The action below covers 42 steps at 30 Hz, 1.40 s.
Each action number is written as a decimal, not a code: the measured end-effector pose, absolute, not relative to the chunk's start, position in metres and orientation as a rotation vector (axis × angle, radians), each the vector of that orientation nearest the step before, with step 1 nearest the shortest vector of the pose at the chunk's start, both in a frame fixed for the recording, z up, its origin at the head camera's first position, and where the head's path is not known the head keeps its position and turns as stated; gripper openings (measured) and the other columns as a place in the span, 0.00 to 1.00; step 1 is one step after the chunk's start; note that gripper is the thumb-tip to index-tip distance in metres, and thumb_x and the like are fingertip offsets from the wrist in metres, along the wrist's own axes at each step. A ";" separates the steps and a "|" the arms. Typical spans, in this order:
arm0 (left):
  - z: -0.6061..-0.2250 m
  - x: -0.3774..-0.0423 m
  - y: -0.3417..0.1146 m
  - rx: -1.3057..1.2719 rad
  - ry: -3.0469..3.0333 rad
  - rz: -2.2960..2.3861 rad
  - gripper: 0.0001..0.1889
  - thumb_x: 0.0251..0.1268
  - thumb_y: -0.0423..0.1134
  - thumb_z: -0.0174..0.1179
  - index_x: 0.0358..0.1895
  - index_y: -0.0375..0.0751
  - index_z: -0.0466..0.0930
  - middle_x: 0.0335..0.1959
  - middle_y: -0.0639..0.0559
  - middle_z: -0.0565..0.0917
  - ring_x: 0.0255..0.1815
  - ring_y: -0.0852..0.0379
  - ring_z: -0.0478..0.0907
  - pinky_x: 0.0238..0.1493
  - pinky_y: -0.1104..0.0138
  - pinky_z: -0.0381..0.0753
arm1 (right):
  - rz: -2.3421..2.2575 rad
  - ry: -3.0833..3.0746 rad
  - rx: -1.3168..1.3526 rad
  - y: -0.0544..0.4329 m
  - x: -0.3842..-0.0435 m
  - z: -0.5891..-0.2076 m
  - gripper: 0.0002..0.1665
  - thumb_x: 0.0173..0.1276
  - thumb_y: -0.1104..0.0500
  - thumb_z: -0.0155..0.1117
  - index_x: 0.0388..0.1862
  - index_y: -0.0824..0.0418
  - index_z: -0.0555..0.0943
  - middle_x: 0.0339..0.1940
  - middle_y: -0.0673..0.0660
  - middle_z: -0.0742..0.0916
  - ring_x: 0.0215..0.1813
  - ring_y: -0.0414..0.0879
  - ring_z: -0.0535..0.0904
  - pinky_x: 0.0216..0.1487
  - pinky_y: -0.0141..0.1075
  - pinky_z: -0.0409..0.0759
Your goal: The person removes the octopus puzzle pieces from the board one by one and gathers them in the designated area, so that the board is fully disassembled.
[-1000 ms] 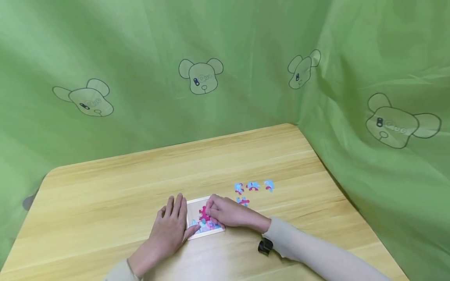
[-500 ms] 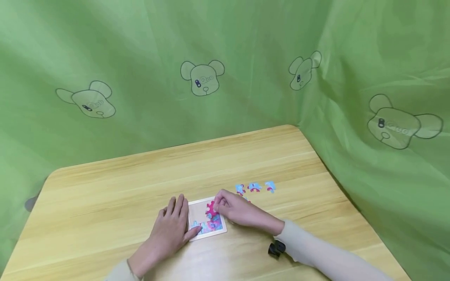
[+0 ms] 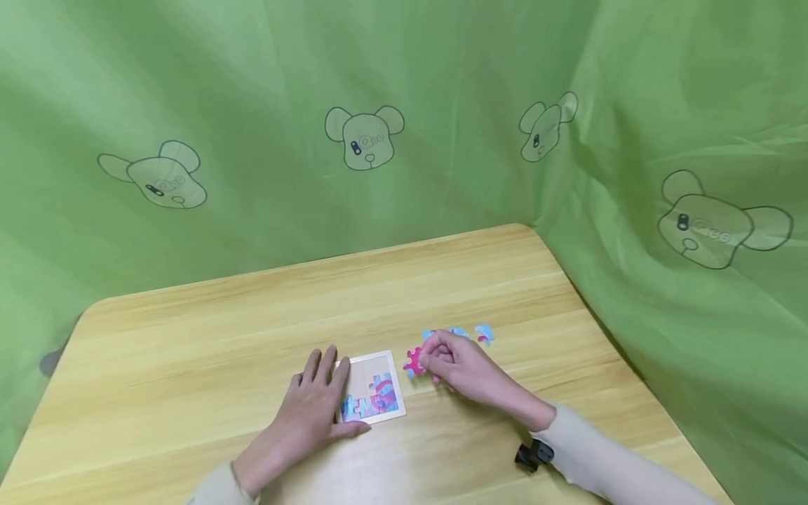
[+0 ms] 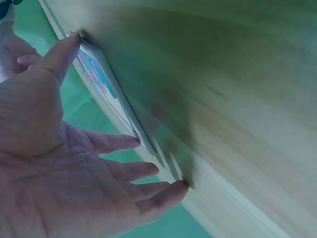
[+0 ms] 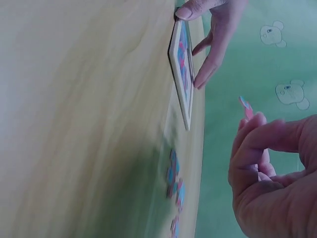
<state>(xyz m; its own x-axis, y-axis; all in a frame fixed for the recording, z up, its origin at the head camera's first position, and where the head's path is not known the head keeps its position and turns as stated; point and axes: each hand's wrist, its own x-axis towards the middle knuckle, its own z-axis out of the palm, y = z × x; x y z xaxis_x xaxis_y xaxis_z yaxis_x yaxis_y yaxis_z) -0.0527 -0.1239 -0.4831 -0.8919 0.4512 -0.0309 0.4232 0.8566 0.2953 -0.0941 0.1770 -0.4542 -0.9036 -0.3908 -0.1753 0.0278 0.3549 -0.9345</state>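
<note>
A pink-red jigsaw piece [image 3: 413, 360] with some blue is pinched between the thumb and fingers of my right hand [image 3: 470, 368], held to the right of the puzzle tray and off the table. The right wrist view shows the same jigsaw piece [image 5: 246, 108] at the fingertips. The small white-rimmed puzzle tray [image 3: 398, 386] has joined blue and pink pieces [image 3: 383, 398] along its bottom and right side; its upper left shows bare backing. My left hand [image 3: 303, 414] lies at the tray's left side with fingers extended, the thumb across its lower edge.
Several loose blue and red jigsaw pieces [image 3: 484, 334] lie on the wooden table [image 3: 252, 330] beyond my right hand, which partly covers them. A green curtain [image 3: 265, 175] with bear outlines encloses the table's back and right side.
My right hand has moved from over the tray to its right, carrying the pink-red jigsaw piece out. My left hand stays beside the tray, its fingers slightly more spread.
</note>
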 end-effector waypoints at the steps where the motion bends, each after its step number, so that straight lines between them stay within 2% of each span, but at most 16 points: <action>1: -0.483 -0.053 -0.124 0.696 2.932 0.421 0.59 0.60 0.70 0.75 0.80 0.27 0.66 0.81 0.23 0.62 0.80 0.20 0.60 0.66 0.32 0.75 | -1.574 2.260 -0.314 0.180 -0.094 -0.455 0.05 0.82 0.63 0.66 0.49 0.64 0.81 0.36 0.68 0.86 0.32 0.61 0.81 0.25 0.33 0.76; 12: -0.485 -0.053 -0.128 0.681 2.925 0.420 0.60 0.59 0.71 0.75 0.81 0.26 0.65 0.81 0.24 0.64 0.80 0.21 0.60 0.67 0.32 0.74 | -1.638 2.335 -0.201 0.210 -0.095 -0.464 0.09 0.82 0.62 0.66 0.54 0.67 0.82 0.37 0.67 0.86 0.32 0.54 0.80 0.26 0.29 0.74; 21: -0.483 -0.054 -0.129 0.711 2.963 0.434 0.59 0.56 0.72 0.75 0.80 0.31 0.67 0.79 0.25 0.67 0.77 0.20 0.63 0.63 0.32 0.77 | -1.616 2.360 -0.131 0.238 -0.095 -0.469 0.09 0.82 0.62 0.66 0.53 0.67 0.82 0.34 0.65 0.85 0.29 0.46 0.76 0.24 0.28 0.71; 32: -0.488 -0.050 -0.131 0.692 2.964 0.449 0.60 0.56 0.72 0.75 0.81 0.31 0.67 0.79 0.25 0.67 0.77 0.20 0.64 0.64 0.32 0.76 | -1.462 2.409 -0.148 0.251 -0.102 -0.479 0.08 0.80 0.65 0.68 0.51 0.70 0.84 0.31 0.59 0.86 0.31 0.47 0.79 0.27 0.30 0.75; 42: -0.489 -0.050 -0.131 0.726 2.996 0.415 0.58 0.57 0.72 0.74 0.81 0.33 0.69 0.78 0.26 0.69 0.75 0.21 0.66 0.62 0.33 0.78 | -1.321 2.480 -0.151 0.249 -0.111 -0.480 0.05 0.80 0.64 0.67 0.49 0.66 0.85 0.28 0.56 0.85 0.30 0.47 0.78 0.31 0.33 0.75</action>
<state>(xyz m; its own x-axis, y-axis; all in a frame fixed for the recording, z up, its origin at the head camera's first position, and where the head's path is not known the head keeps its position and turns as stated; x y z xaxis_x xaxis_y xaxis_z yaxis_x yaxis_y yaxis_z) -0.0499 -0.1309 -0.4886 -0.8906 0.4537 0.0323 0.4454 0.8554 0.2643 -0.1106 0.2491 -0.4802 -0.9412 -0.2430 -0.2346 0.0592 0.5651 -0.8229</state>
